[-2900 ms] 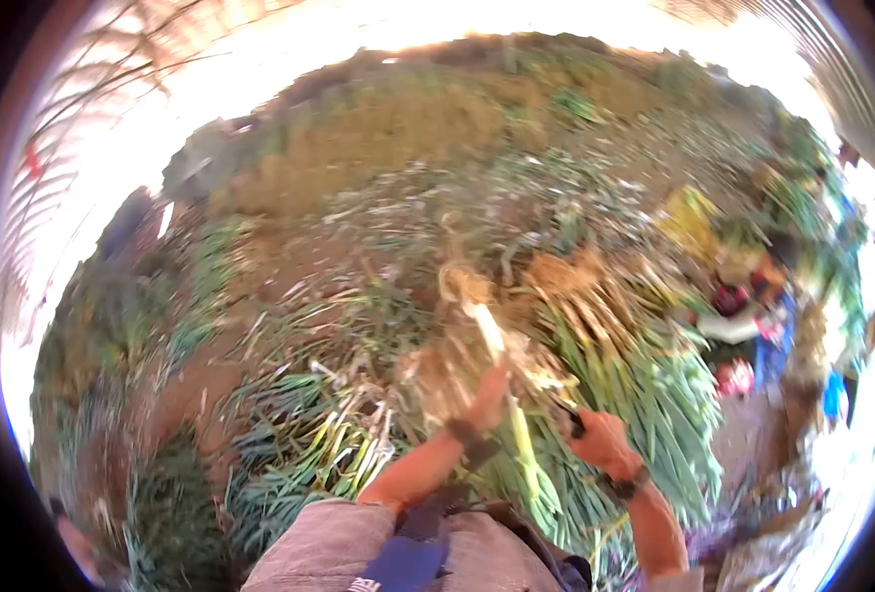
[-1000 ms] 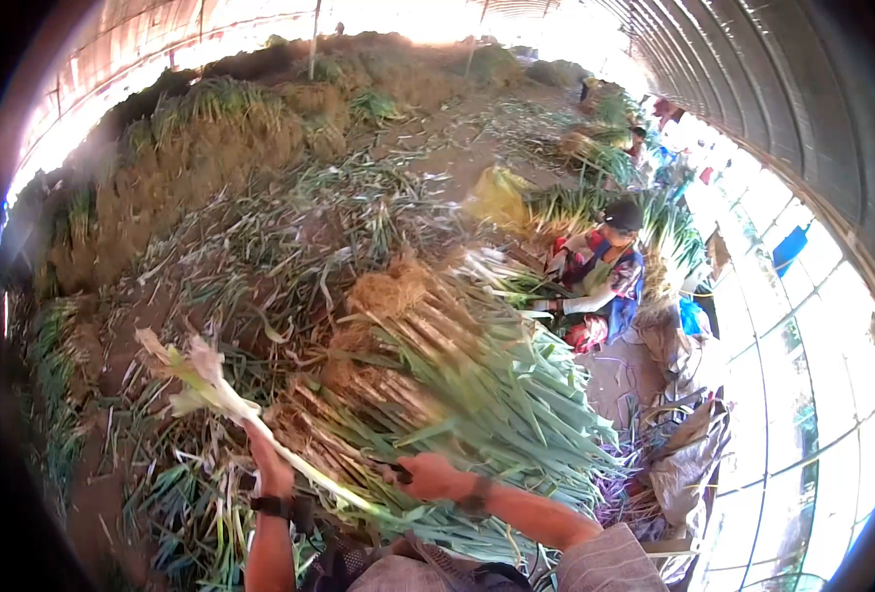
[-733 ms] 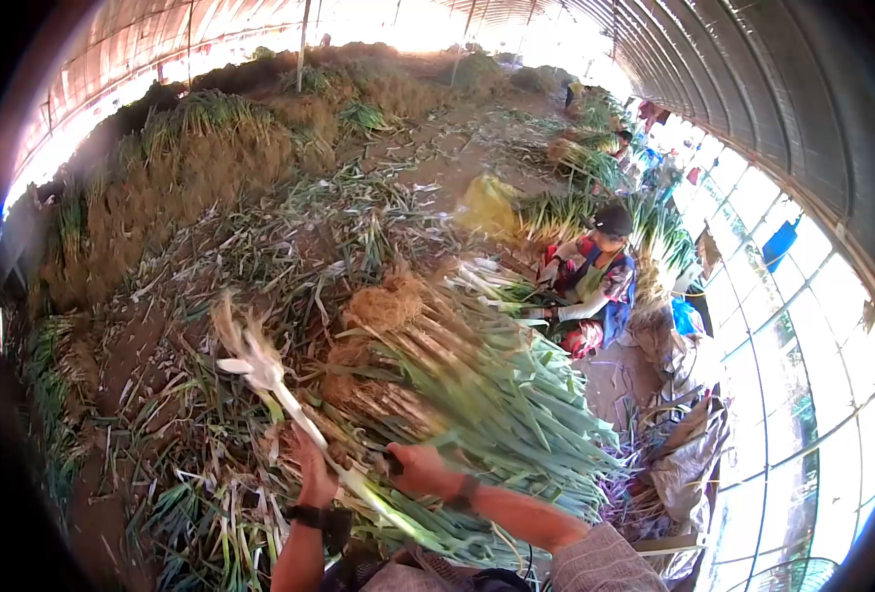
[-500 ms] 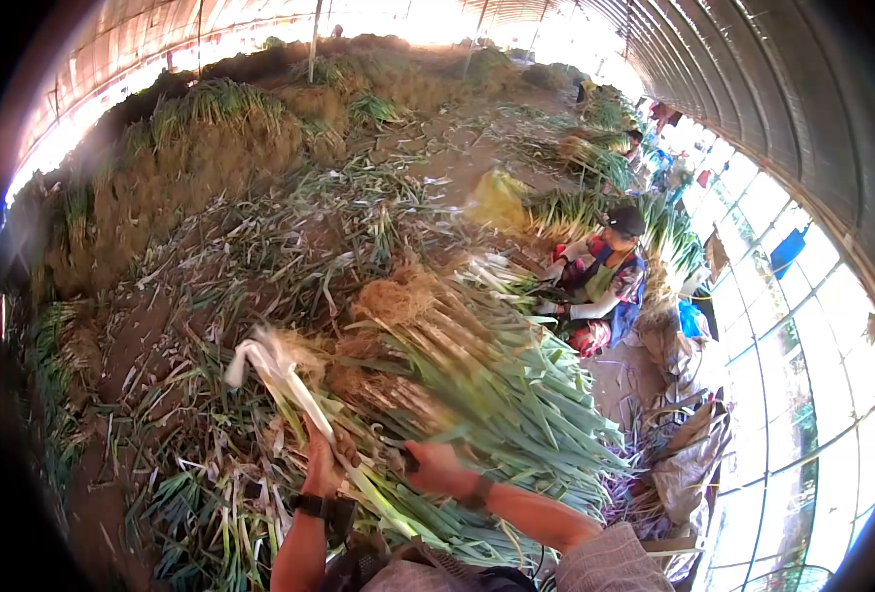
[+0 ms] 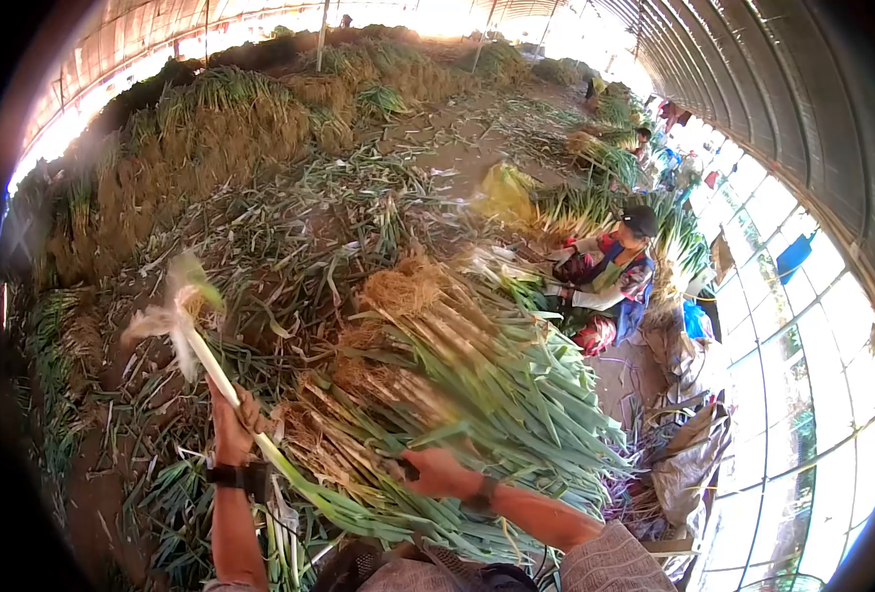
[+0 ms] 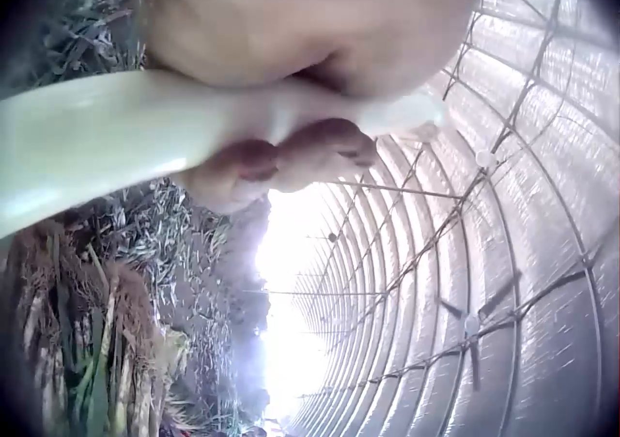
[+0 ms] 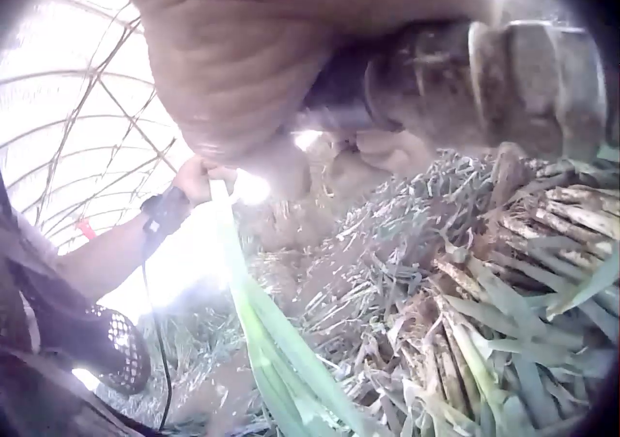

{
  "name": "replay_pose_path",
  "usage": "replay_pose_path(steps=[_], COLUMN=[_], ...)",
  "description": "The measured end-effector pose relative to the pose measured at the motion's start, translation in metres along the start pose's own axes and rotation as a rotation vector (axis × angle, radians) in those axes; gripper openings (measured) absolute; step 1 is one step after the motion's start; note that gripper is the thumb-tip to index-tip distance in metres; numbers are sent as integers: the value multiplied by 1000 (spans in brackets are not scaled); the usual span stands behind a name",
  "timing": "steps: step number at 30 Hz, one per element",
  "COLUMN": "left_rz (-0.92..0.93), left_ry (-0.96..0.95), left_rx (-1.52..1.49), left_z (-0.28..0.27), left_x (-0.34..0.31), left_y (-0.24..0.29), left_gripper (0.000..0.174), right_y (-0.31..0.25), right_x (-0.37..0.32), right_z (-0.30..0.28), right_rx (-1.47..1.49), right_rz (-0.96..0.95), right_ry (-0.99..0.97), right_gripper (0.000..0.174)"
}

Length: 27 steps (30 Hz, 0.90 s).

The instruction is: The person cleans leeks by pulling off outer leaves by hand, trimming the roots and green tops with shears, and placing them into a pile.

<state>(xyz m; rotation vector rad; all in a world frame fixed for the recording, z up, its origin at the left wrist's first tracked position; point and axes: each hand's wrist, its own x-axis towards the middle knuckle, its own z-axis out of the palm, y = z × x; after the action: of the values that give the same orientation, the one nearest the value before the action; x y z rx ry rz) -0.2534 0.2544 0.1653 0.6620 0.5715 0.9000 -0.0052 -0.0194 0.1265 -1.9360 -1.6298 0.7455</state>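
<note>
In the head view my left hand [image 5: 232,424] grips a long green onion [image 5: 213,367] partway up its pale shaft. Its root end points up and left, with loose pale skin and a leaf blurred around it. The green leaves [image 7: 266,350] trail down toward my body. Close up in the left wrist view, fingers curl around the smooth white shaft [image 6: 87,141]. My right hand [image 5: 442,474] holds a dark cylindrical tool [image 7: 465,83] with a ringed, metal-looking body, off to the right of the onion. The hand hides part of the tool.
A big pile of unpeeled green onions [image 5: 546,395] lies at my right, roots facing left. Beyond it a person [image 5: 610,281] sits by a yellow sack [image 5: 505,192]. Scattered leaf scraps [image 5: 339,217] cover the ground. Stacked onions [image 5: 201,128] line the far left.
The head view has turned since the oldest frame. Over the last half second my left hand has swung left with the green onion, away from my right hand, which stays nearly in place.
</note>
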Motion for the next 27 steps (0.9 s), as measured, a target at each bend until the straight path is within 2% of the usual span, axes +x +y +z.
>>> replay_pose_path(steps=[1, 2, 4, 5, 6, 8, 9, 10, 12, 13, 14, 15, 16, 17, 18, 20, 22, 23, 24, 26, 27], left_rz=[13, 13, -43, -104, -151, -120, -245, -325, -521, -450, -258, -4, -415, -194, -216, -476, -524, -228, -37, 64, -63], left_ry=[-107, -107, -294, -307, -398, -435, -464, -355, -266, -348, -278, -265, -23, -86, 191, 359, 648, 714, 797, 278, 27], left_rx=[31, 34, 142, 148, 208, 379, 475, 461, 531, 442, 693, 863, 897, 1306, 1527, 1440, 1783, 2047, 2165, 2029, 1877], left_z=[-3, -4, -1, 1, -3, -11, -17, -15, -32, -65, -80, -158, -184, -234, -173, -214, -271, -307, -308, -377, -309], left_x=[-2, -5, -12, -12, -12, -15, -16, -27, -30, -37, -44, -43, -47, -44, -73, -87, -100, -115, -127, -121, -116], left_y=[5, 5, 3, 1, 1, -10, -10, -15, -23, -26, -20, -37, -22, -24, 2, 23, 20, 2, -17, -85, -106], left_gripper=[55, 55, 57, 60, 55, 52, 54, 51, 54, 61, 69, 67, 64, 66, 67, 67, 64, 62, 57, 47, 38], right_y=[-2, -5, -11, -8, -3, -9, -8, -11, -14, -17, -1, 23, 49, 71, 74, 84, 107, 114, 117, 119, 106], right_x=[0, 3, 13, 16, 21, 24, 20, 16, 11, 9, 11, 6, -5, -15, -28, -45, -71, -82, -86, -88, -82], right_z=[0, 3, 8, 11, 15, 15, 13, 6, -1, 3, 13, 33, 49, 57, 53, 51, 70, 81, 88, 102, 103], right_rx=[-17, -14, 9, 9, -17, -38, 0, 38, 73, 112, 46, -20, 161, 328, 324, 314, 280, 342, 343, 315, 321], right_rz=[-115, -116, -134, -135, -132, -133, -166, -196, -149, -106, 23, 154, 247, 349, 437, 530, 688, 708, 719, 739, 715], right_ry=[-5, -4, 76, 74, 97, 109, 96, 81, 50, 19, -25, -89, -107, -110, -168, -237, -389, -373, -396, -444, -427], right_gripper=[29, 29, 29, 29, 29, 29, 28, 27, 26, 26, 26, 26, 30, 34, 35, 37, 38, 35, 35, 36, 38])
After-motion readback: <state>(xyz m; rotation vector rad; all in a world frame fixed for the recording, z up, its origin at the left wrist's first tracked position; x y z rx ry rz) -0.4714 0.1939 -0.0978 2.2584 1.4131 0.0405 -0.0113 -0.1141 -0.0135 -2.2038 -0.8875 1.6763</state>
